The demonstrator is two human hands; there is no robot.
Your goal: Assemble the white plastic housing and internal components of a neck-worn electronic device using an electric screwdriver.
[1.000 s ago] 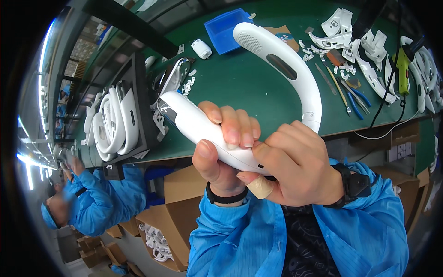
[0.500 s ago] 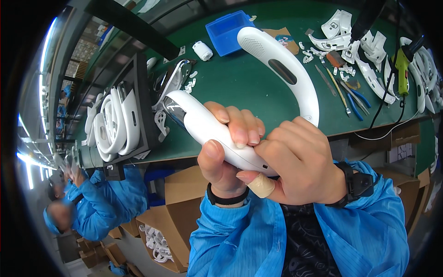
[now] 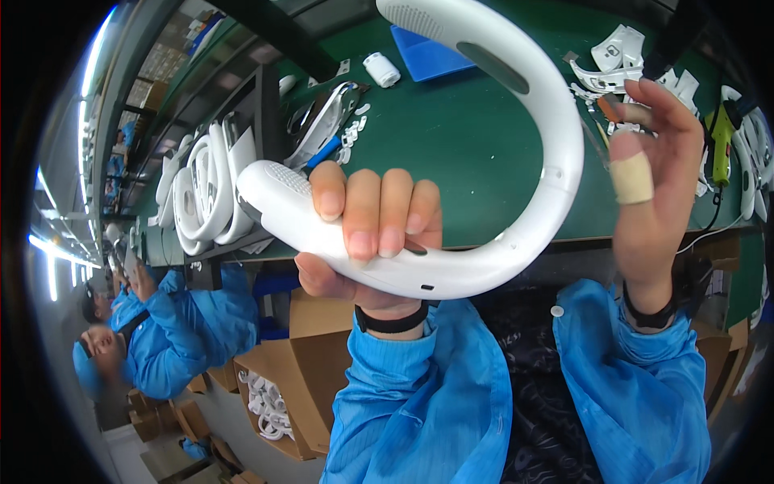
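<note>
A white U-shaped neck fan is held up over the front of the bench, its curve toward the right. My left hand wraps round its near arm, fingers over the top and thumb below. That end has a dotted grille, and a small dark slot shows on the side below my fingers. The far arm has another grille and a long grey oval panel. My right hand is off the fan, raised at the right with fingers apart and nothing in it. Tan bandage wraps its thumb.
A green bench carries a blue bin, a white cylinder and white shell parts. A green electric screwdriver stands right. Finished-looking neck fans fill a black rack at left. A co-worker works beyond; cardboard boxes are below.
My right hand has let go of the fan and moved up and right. The fan has turned in my left hand and come closer, with its near arm farther left.
</note>
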